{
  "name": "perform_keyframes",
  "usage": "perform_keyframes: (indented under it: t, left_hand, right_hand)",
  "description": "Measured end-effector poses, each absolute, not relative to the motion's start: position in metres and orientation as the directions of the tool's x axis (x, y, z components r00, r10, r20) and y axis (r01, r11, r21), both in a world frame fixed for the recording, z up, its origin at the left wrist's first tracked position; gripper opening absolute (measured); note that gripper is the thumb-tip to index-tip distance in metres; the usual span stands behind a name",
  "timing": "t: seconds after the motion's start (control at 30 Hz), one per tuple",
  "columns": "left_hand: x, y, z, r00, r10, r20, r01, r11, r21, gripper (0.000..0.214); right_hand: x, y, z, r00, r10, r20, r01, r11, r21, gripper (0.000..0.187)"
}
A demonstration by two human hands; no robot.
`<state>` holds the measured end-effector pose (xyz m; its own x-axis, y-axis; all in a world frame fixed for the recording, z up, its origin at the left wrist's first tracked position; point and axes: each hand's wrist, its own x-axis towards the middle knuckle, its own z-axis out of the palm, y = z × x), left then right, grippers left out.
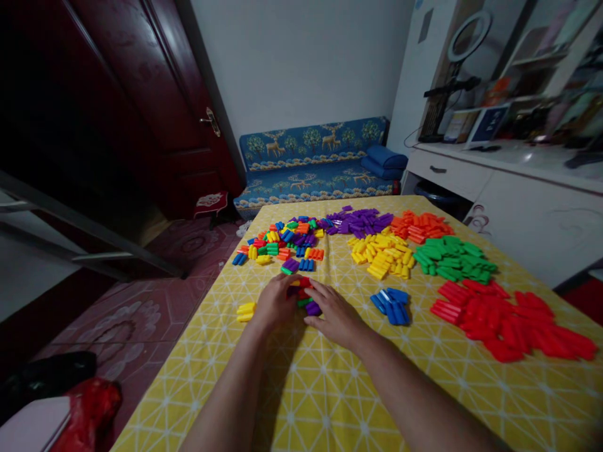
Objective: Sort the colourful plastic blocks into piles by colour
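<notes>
Small ribbed plastic pieces (311,308) in red, green and purple lie between my two hands at the near middle of the table. My left hand (277,302) curls round their left side, its fingers bent against them and partly hidden. From the right, my right hand (335,314) reaches over the same pieces with thumb and fingers apart, fingertips at the red one. Beside my left hand are a few yellow pieces (245,312). A small blue group (392,306) lies to the right of my right hand. Just beyond my fingers is a purple piece (291,265).
A mixed-colour heap (287,238) spreads at the far left of the yellow tablecloth (325,402). Single-colour piles stand at the right: purple (360,221), yellow (384,252), orange (421,226), green (455,258), red (509,317). Beyond the table is a blue sofa (315,166).
</notes>
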<state>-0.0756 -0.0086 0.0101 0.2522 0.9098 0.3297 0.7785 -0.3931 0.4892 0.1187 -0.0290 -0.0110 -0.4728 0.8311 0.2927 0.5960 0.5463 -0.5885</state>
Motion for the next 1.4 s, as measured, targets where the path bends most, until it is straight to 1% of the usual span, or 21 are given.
perform_keyframes:
  t: [0.1,0.2,0.3,0.37,0.43,0.5,0.57,0.63,0.7,0.77,0.83,0.9,0.97,1.03,1.1,1.17,1.23,1.3,1.37,1.4]
  left_hand:
    - [-0.072,-0.005,0.005,0.14,0.926,0.35,0.704,-0.342,0.622,0.039]
    - [-0.069,-0.005,0.007,0.078,0.945,0.318,0.521,-0.311,0.795,0.033]
    - [-0.062,-0.011,0.014,0.139,0.956,0.258,0.352,-0.291,0.889,0.029]
    - [-0.057,-0.014,0.019,0.185,0.95,0.25,0.305,-0.297,0.905,0.028]
    - [-0.053,-0.017,0.022,0.203,0.939,0.276,0.33,-0.331,0.884,0.027]
    - [-0.053,-0.016,0.02,0.2,0.933,0.3,0.394,-0.357,0.847,0.026]
    - [-0.057,-0.012,0.014,0.137,0.946,0.295,0.485,-0.323,0.812,0.024]
    - [-0.063,-0.007,0.009,0.024,0.959,0.283,0.559,-0.247,0.791,0.025]
    - [-0.068,-0.004,0.006,-0.064,0.958,0.279,0.571,-0.194,0.798,0.03]
    - [-0.068,-0.003,0.008,-0.085,0.952,0.294,0.536,-0.205,0.819,0.036]
    - [-0.064,-0.005,0.013,-0.073,0.928,0.366,0.534,-0.274,0.8,0.038]
    - [-0.058,-0.01,0.018,0.003,0.893,0.449,0.572,-0.37,0.732,0.037]
    - [-0.05,-0.014,0.021,0.121,0.871,0.476,0.609,-0.443,0.658,0.035]
    - [-0.044,-0.018,0.021,0.211,0.871,0.443,0.637,-0.466,0.614,0.034]
    - [-0.04,-0.019,0.02,0.234,0.882,0.409,0.666,-0.452,0.594,0.034]
    - [-0.038,-0.019,0.018,0.242,0.89,0.387,0.668,-0.442,0.599,0.035]
    - [-0.038,-0.018,0.016,0.252,0.886,0.389,0.644,-0.454,0.616,0.033]
    - [-0.039,-0.019,0.016,0.25,0.879,0.406,0.622,-0.467,0.628,0.033]
    - [-0.039,-0.022,0.017,0.253,0.869,0.425,0.629,-0.481,0.61,0.036]
    - [-0.038,-0.023,0.018,0.277,0.86,0.428,0.635,-0.498,0.59,0.037]
  right_hand:
    - [0.121,-0.032,0.002,-0.393,0.859,0.328,0.535,0.504,-0.678,0.048]
    - [0.121,-0.033,0.012,-0.278,0.889,0.364,0.447,0.455,-0.77,0.043]
    - [0.12,-0.03,0.011,-0.233,0.89,0.391,0.372,0.453,-0.81,0.045]
    - [0.119,-0.027,0.006,-0.213,0.894,0.393,0.31,0.444,-0.841,0.038]
    - [0.119,-0.024,0.001,-0.167,0.918,0.36,0.258,0.393,-0.883,0.028]
    - [0.121,-0.022,-0.002,-0.121,0.946,0.3,0.228,0.32,-0.919,0.021]
    - [0.124,-0.019,-0.004,-0.088,0.966,0.242,0.215,0.256,-0.942,0.023]
    - [0.127,-0.017,-0.005,-0.052,0.972,0.23,0.235,0.236,-0.943,0.025]
    - [0.129,-0.015,-0.006,-0.034,0.959,0.28,0.295,0.277,-0.914,0.024]
    - [0.128,-0.014,-0.007,-0.081,0.928,0.364,0.386,0.366,-0.847,0.025]
    - [0.125,-0.016,-0.006,-0.154,0.884,0.441,0.463,0.459,-0.758,0.029]
    - [0.123,-0.018,-0.005,-0.174,0.85,0.498,0.491,0.513,-0.704,0.032]
    - [0.121,-0.022,-0.003,-0.131,0.847,0.516,0.447,0.515,-0.732,0.037]
    - [0.12,-0.024,0.0,-0.089,0.862,0.5,0.349,0.497,-0.794,0.037]
    - [0.121,-0.026,0.002,-0.086,0.862,0.499,0.26,0.503,-0.824,0.027]
    - [0.122,-0.025,0.004,-0.088,0.859,0.505,0.216,0.511,-0.832,0.018]
    - [0.125,-0.021,0.004,-0.063,0.886,0.459,0.193,0.462,-0.866,0.014]
    - [0.133,-0.013,0.003,0.025,0.929,0.37,0.155,0.362,-0.919,0.017]
    - [0.145,-0.004,0.001,0.181,0.938,0.295,0.09,0.283,-0.955,0.024]
    - [0.153,0.001,0.0,0.272,0.923,0.272,0.046,0.269,-0.962,0.029]
